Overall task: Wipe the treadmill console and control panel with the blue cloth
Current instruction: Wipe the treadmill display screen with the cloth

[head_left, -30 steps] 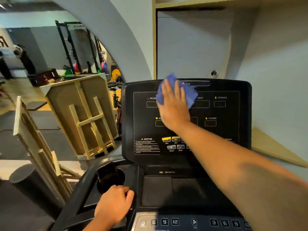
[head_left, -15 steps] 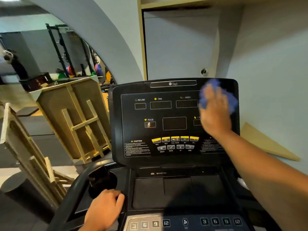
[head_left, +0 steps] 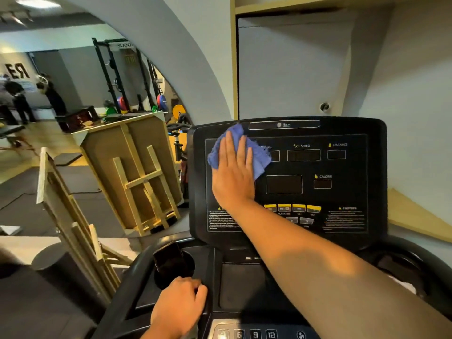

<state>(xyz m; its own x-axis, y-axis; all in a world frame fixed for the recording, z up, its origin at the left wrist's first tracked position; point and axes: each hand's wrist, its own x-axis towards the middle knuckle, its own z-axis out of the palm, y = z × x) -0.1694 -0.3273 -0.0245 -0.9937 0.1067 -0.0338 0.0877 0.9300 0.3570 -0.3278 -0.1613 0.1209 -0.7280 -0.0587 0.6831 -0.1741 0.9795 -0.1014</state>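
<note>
The black treadmill console (head_left: 342, 192) stands upright before me with its display windows and a row of yellow buttons. With straight fingers, my right hand (head_left: 233, 174) presses the blue cloth (head_left: 260, 160) flat against the upper left of the display panel. The cloth sticks out above and to both sides of the fingers. Below lies the control panel (head_left: 254, 335) with numbered keys, at the bottom edge. My left hand (head_left: 179, 307) curls over the console frame beside the cup holder.
A dark phone (head_left: 168, 263) stands in the left cup holder. A mirror on the left shows wooden frames (head_left: 137, 172), a weight rack and people far off. A grey wall and cabinet rise behind the console. A wooden board (head_left: 415, 221) leans at the right.
My right hand swept the cloth from the panel's upper middle to its upper right, then back across to the upper left. The left hand stayed on the frame.
</note>
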